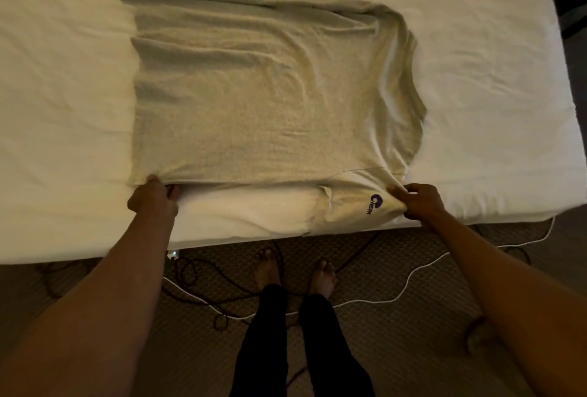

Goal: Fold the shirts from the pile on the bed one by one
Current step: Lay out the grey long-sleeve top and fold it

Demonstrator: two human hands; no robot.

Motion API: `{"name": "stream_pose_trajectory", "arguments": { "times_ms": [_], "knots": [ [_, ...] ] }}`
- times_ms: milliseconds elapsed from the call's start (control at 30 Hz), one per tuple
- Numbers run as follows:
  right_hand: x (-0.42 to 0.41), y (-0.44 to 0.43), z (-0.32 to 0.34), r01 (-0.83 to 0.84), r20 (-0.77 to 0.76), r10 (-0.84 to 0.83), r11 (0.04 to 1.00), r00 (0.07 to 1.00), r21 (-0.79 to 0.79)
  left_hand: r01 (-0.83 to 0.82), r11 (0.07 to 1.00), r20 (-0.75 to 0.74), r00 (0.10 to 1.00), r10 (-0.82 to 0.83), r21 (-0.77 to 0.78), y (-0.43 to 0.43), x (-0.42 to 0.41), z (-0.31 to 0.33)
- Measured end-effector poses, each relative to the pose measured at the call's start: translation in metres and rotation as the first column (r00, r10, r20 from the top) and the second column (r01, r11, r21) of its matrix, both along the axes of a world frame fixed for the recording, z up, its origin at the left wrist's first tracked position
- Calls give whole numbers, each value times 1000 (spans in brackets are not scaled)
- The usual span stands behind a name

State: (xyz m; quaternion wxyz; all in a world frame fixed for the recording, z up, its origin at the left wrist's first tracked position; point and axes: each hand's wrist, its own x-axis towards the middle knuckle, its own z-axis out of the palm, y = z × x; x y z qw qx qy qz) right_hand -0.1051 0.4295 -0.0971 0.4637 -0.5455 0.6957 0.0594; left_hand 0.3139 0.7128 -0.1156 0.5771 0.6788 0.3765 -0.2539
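Two hands pinch the near edge of a pale grey cotton T-shirt (263,104) spread on a white-sheeted bed (476,63): left hand (154,198), right hand (421,201), likely to fold it.

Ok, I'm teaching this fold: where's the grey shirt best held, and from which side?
Grip the shirt by its near edge, at both corners, coming from the near side of the bed. It lies flat with that edge at the bed's rim, nearest the person; the left hand and right hand pinch it there.
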Motion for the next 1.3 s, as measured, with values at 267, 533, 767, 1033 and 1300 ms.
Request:
{"name": "stream_pose_trajectory", "arguments": {
  "times_ms": [267, 533, 767, 1033, 1300],
  "knots": [
    [15, 1, 14, -158, -215, 152, 987, 965, -12, 246, 861, 23, 958, -286, 445, 12, -1, -2],
    [48, -68, 37, -90, -198, 69, 991, 978, -100, 455, 609, 438, 431, -789, 650, -103, -48, 34],
    [68, -123, 6, -33, -216, 19, 998, 976, -61, 795, 64, 339, -183, -923, 603, -244, -57, 5],
    [57, -146, -7, 194, -284, -255, 955, 924, -226, 881, 72, 262, -60, -963, 468, -369, -47, 3],
    [173, -218, -2, -199, -141, 144, 799, 980, -567, 544, 829, 207, 803, -559, 130, -406, 58, 9]
  ]
}}
